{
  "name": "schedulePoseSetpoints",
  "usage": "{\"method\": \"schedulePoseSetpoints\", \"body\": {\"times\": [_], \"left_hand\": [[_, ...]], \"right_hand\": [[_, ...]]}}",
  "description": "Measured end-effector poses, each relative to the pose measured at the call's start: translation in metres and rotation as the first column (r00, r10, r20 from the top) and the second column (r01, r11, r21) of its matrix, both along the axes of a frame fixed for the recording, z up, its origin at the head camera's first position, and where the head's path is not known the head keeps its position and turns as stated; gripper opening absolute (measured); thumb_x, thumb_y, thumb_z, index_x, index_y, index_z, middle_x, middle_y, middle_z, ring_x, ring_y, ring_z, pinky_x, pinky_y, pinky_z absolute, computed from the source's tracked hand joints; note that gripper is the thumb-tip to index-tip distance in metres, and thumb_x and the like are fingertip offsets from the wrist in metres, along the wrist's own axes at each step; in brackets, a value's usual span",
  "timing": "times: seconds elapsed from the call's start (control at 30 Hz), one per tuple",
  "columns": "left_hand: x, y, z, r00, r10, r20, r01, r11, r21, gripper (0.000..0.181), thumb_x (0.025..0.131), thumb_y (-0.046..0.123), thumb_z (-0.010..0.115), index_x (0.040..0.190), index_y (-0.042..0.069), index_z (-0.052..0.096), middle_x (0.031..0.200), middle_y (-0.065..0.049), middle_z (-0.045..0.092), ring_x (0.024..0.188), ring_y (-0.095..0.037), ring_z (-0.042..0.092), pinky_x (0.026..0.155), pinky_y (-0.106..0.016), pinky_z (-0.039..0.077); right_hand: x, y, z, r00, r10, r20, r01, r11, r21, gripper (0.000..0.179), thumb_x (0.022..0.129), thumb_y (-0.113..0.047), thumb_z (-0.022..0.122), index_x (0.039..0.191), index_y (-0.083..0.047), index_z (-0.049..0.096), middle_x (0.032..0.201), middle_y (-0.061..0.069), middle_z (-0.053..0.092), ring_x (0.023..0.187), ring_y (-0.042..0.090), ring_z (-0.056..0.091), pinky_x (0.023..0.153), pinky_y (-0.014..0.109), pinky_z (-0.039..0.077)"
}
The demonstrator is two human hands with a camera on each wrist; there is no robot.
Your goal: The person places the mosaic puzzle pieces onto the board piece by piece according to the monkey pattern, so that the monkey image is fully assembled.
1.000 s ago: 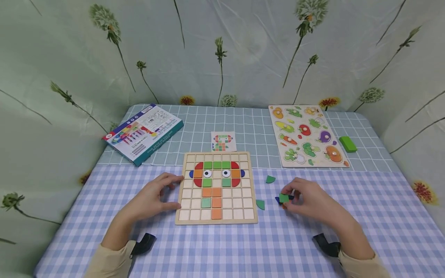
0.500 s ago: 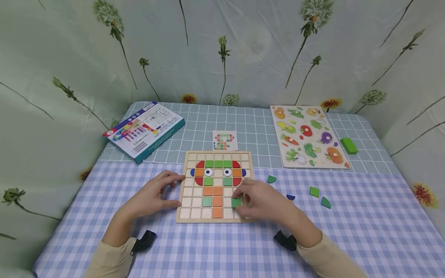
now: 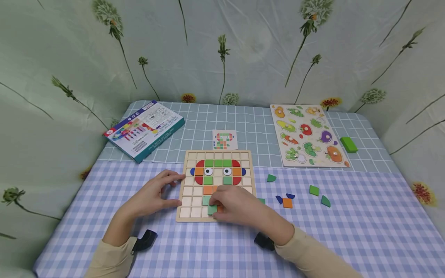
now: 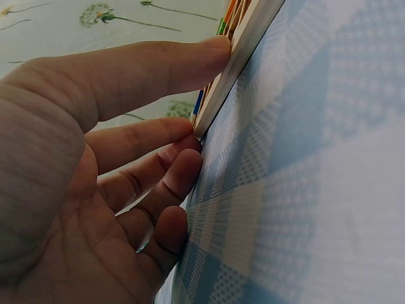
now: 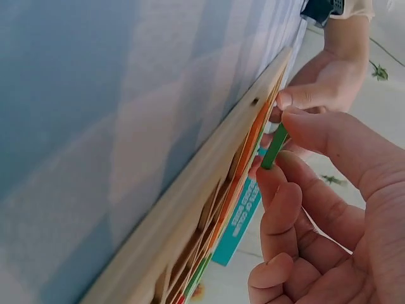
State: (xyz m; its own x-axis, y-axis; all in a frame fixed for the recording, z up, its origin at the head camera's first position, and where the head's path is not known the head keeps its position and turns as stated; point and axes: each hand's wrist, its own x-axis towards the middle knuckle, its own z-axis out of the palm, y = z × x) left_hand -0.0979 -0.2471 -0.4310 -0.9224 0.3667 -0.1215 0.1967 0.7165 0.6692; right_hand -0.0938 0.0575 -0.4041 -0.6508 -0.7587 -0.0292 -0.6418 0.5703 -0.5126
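Note:
A wooden grid board [image 3: 251, 158] carries a pattern of red, green, orange and blue tiles with two eye tiles. My right hand [image 3: 240, 204] pinches a green square tile [image 3: 211, 210] between thumb and fingers, low over the board's bottom rows. In the right wrist view that tile [image 5: 274, 149] is seen edge-on, tilted above the grid. The right hand hides part of the orange column. At the board's left edge, my left hand [image 3: 153, 195] rests its thumb and index fingertip on the frame; the left wrist view shows the thumb [image 4: 190, 66] against the wooden side.
Right of the board lie an orange square [image 3: 287, 203], two blue half-rounds [image 3: 290, 196], a green square [image 3: 314, 190] and green quarter-rounds [image 3: 325, 201]. Behind are a pattern card [image 3: 225, 146], a vegetable puzzle [image 3: 306, 135], a green block [image 3: 349, 144] and a box [image 3: 146, 131].
My right hand has moved left from the loose pieces onto the board, carrying a green square tile. Loose pieces it covered now lie in sight. My left hand has stayed at the board's edge.

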Motion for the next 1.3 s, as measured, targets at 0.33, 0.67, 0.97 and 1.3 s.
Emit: {"method": "schedulePoseSetpoints", "body": {"times": [0.33, 0.67, 0.97, 1.3], "left_hand": [[0.002, 0.001, 0.001, 1.0, 0.002, -0.005, -0.002, 1.0, -0.002, 0.072, 0.084, 0.021, 0.093, 0.15, 0.017, 0.063, 0.139, -0.005, 0.06, 0.112, -0.021, 0.055, 0.078, -0.026, 0.045], [0.001, -0.001, -0.001, 1.0, -0.007, -0.017, 0.007, 1.0, 0.01, 0.073, 0.084, 0.022, 0.093, 0.15, 0.017, 0.063, 0.138, -0.004, 0.06, 0.112, -0.021, 0.055, 0.077, -0.025, 0.044], [0.002, -0.001, -0.001, 1.0, -0.003, -0.009, 0.003, 1.0, 0.009, 0.072, 0.084, 0.023, 0.093, 0.15, 0.018, 0.064, 0.138, -0.004, 0.06, 0.112, -0.021, 0.055, 0.079, -0.026, 0.045], [0.001, -0.001, -0.001, 1.0, -0.001, -0.006, 0.001, 1.0, 0.015, 0.073, 0.084, 0.023, 0.093, 0.15, 0.018, 0.063, 0.137, -0.003, 0.06, 0.112, -0.021, 0.054, 0.078, -0.025, 0.044]], "right_hand": [[-0.001, -0.016, -0.001, 0.999, 0.042, -0.018, -0.041, 0.997, 0.071, 0.016, 0.094, -0.025, 0.085, 0.105, -0.015, 0.083, 0.102, -0.003, 0.075, 0.084, 0.004, 0.058, 0.079, 0.015, 0.054], [-0.001, -0.019, -0.002, 0.995, 0.08, -0.052, -0.075, 0.993, 0.09, 0.014, 0.093, -0.025, 0.086, 0.104, -0.017, 0.084, 0.098, -0.005, 0.075, 0.082, 0.002, 0.058, 0.08, 0.015, 0.054], [-0.001, -0.02, -0.003, 0.996, 0.086, -0.039, -0.082, 0.992, 0.095, 0.012, 0.093, -0.024, 0.086, 0.103, -0.018, 0.083, 0.096, -0.006, 0.072, 0.082, 0.002, 0.056, 0.079, 0.014, 0.053], [-0.001, -0.02, -0.002, 0.99, 0.111, -0.083, -0.101, 0.988, 0.117, 0.013, 0.093, -0.028, 0.086, 0.102, -0.02, 0.083, 0.096, -0.007, 0.072, 0.08, 0.001, 0.054, 0.078, 0.015, 0.052]]}}
